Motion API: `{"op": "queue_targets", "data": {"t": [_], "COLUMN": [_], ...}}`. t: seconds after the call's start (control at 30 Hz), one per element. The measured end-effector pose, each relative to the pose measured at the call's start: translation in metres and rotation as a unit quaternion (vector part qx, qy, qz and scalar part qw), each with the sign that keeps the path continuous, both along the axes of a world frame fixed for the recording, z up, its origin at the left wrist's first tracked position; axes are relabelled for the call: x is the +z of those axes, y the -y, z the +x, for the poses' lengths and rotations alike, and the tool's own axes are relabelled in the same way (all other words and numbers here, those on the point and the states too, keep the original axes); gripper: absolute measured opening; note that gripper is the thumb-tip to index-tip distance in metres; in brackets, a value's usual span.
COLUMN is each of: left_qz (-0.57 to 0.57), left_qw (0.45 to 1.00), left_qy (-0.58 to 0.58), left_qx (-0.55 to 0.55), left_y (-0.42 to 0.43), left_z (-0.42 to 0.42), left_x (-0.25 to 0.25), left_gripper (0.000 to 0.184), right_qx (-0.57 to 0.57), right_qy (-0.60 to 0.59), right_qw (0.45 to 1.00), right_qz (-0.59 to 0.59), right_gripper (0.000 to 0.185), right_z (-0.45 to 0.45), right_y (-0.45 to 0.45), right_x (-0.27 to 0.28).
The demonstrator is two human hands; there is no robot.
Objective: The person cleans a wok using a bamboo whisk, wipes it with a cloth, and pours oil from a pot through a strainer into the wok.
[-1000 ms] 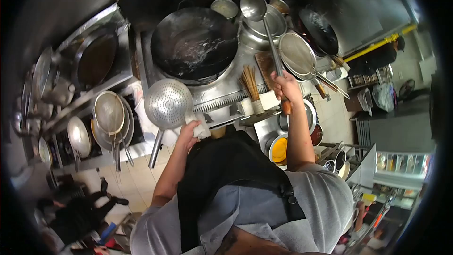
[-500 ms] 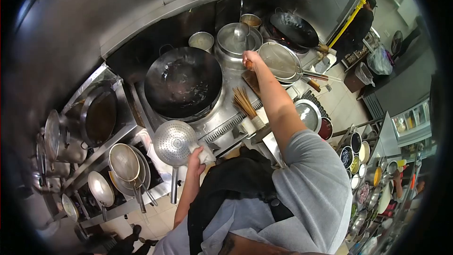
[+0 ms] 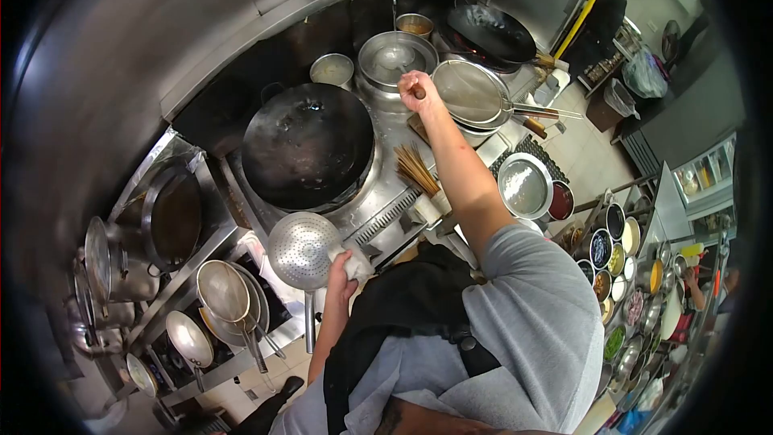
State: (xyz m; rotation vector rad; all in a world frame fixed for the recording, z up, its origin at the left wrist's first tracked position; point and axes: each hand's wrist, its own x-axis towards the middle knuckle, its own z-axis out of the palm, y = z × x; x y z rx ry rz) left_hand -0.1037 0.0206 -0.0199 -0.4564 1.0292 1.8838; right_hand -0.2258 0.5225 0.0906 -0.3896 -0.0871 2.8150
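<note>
My right hand [image 3: 420, 93] is closed around the wooden handle end of a metal ladle. The ladle's bowl [image 3: 394, 57] is over or in a round metal pot [image 3: 368, 55] below a thin tap, and I cannot tell how deep it sits. My left hand [image 3: 342, 271] grips a white cloth [image 3: 359, 265] close to my apron. Right beside that hand, a perforated strainer [image 3: 303, 250] lies with its handle pointing toward me. A large black wok [image 3: 308, 145] sits on the burner ahead, dark inside with a few shiny spots.
A second wok [image 3: 491, 34] stands at the back right. Mesh strainers [image 3: 467, 93] rest over a container beside my right forearm. A bamboo brush [image 3: 415, 168] stands at the stove's front. Pans and strainers fill the left side; several ingredient bowls line the right. Another person [image 3: 605, 16] stands far off.
My right hand has tilted and shifted the ladle slightly left over the pot. The wok's inside looks less wet. My left hand still holds the cloth; the whole view has shifted a little.
</note>
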Motion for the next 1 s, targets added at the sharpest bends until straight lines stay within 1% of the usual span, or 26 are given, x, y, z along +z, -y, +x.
{"op": "queue_targets", "data": {"t": [0.03,0.07,0.1,0.17,0.23,0.27,0.33,0.37,0.4,0.43,0.47,0.5,0.53,0.57,0.6,0.63,0.67,0.7,0.73,0.77,0.8,0.83,0.9,0.93,0.97,1.0], "left_qz": [0.005,0.006,0.02,0.035,0.053,0.05,0.049,0.05,0.044,0.047,0.051,0.102,0.125,0.103,0.072,-0.004,-0.023,-0.017,0.006,0.029,-0.022,-0.071,-0.076,-0.006,0.061,-0.024], "left_qw": [1.0,1.0,1.0,0.999,0.998,0.998,0.997,0.997,0.997,0.997,0.997,0.993,0.992,0.994,0.997,0.999,0.998,0.999,1.0,0.999,0.999,0.996,0.996,0.997,0.989,0.994], "left_qy": [-0.008,-0.008,-0.007,-0.005,-0.019,-0.018,-0.04,-0.04,-0.046,-0.045,-0.044,-0.045,-0.015,-0.01,-0.007,-0.011,-0.027,-0.028,-0.028,-0.028,-0.039,-0.051,-0.04,-0.027,-0.013,-0.024], "left_qx": [0.004,-0.001,0.007,0.01,0.038,0.035,0.053,0.043,0.045,0.045,0.045,0.04,0.034,0.026,0.019,0.038,0.043,0.029,0.012,-0.004,0.005,0.013,-0.016,-0.077,-0.134,-0.105], "left_y": [-0.003,-0.007,-0.012,-0.027,-0.046,-0.056,-0.073,-0.077,-0.083,-0.091,-0.099,-0.101,-0.106,-0.11,-0.111,-0.117,-0.118,-0.115,-0.109,-0.108,-0.111,-0.112,-0.102,-0.088,-0.082,-0.084], "left_z": [-0.003,-0.008,-0.013,-0.022,-0.034,-0.04,-0.05,-0.052,-0.059,-0.066,-0.073,-0.087,-0.1,-0.108,-0.109,-0.108,-0.11,-0.12,-0.137,-0.149,-0.143,-0.137,-0.143,-0.153,-0.16,-0.147], "left_x": [-0.002,-0.004,-0.004,-0.002,0.004,0.008,0.017,0.019,0.019,0.013,0.006,-0.024,-0.041,-0.048,-0.042,-0.033,-0.036,-0.05,-0.07,-0.083,-0.068,-0.052,-0.053,-0.06,-0.064,-0.042], "left_gripper": [0.032,0.032,0.031,0.031,0.039,0.039,0.055,0.055,0.061,0.065,0.07,0.065,0.059,0.053,0.05,0.047,0.041,0.036,0.035,0.036,0.034,0.032,0.031,0.031,0.031,0.034], "right_qx": [0.051,0.072,0.068,0.104,0.094,0.116,0.165,0.175,0.194,0.205,0.219,0.227,0.217,0.263,0.249,0.239,0.206,0.176,0.165,0.154,0.138,0.092,-0.017,-0.025,-0.004,0.016], "right_qy": [-0.039,-0.053,-0.052,-0.063,-0.056,-0.066,-0.095,-0.078,-0.086,-0.095,-0.075,-0.059,-0.056,-0.057,-0.018,0.026,0.074,0.127,0.203,0.278,0.298,0.294,0.282,0.293,0.305,0.314], "right_qw": [0.997,0.993,0.994,0.987,0.99,0.988,0.98,0.981,0.976,0.973,0.969,0.964,0.973,0.962,0.968,0.968,0.955,0.923,0.864,0.786,0.739,0.662,0.515,0.513,0.517,0.522], "right_qz": [-0.044,-0.072,-0.071,-0.103,-0.093,-0.083,-0.063,-0.036,-0.045,-0.053,-0.092,-0.128,-0.047,-0.047,0.016,0.076,0.2,0.317,0.43,0.531,0.588,0.683,0.81,0.807,0.8,0.793], "right_gripper": [0.025,0.021,0.021,0.018,0.017,0.017,0.017,0.019,0.02,0.022,0.023,0.024,0.026,0.027,0.027,0.027,0.019,0.012,0.012,0.016,0.022,0.025,0.032,0.032,0.033,0.035], "right_z": [0.008,0.015,0.025,0.05,0.072,0.081,0.1,0.108,0.116,0.126,0.142,0.155,0.151,0.151,0.155,0.159,0.164,0.172,0.186,0.198,0.205,0.214,0.218,0.23,0.242,0.253], "right_y": [-0.001,0.0,0.006,0.029,0.05,0.06,0.081,0.088,0.097,0.107,0.122,0.136,0.132,0.132,0.141,0.148,0.154,0.159,0.164,0.171,0.17,0.168,0.159,0.154,0.152,0.15], "right_x": [0.008,0.015,0.026,0.051,0.059,0.059,0.061,0.062,0.062,0.062,0.075,0.089,0.056,0.039,0.033,0.028,0.024,0.02,0.03,0.042,0.026,0.014,-0.048,-0.056,-0.061,-0.067]}}
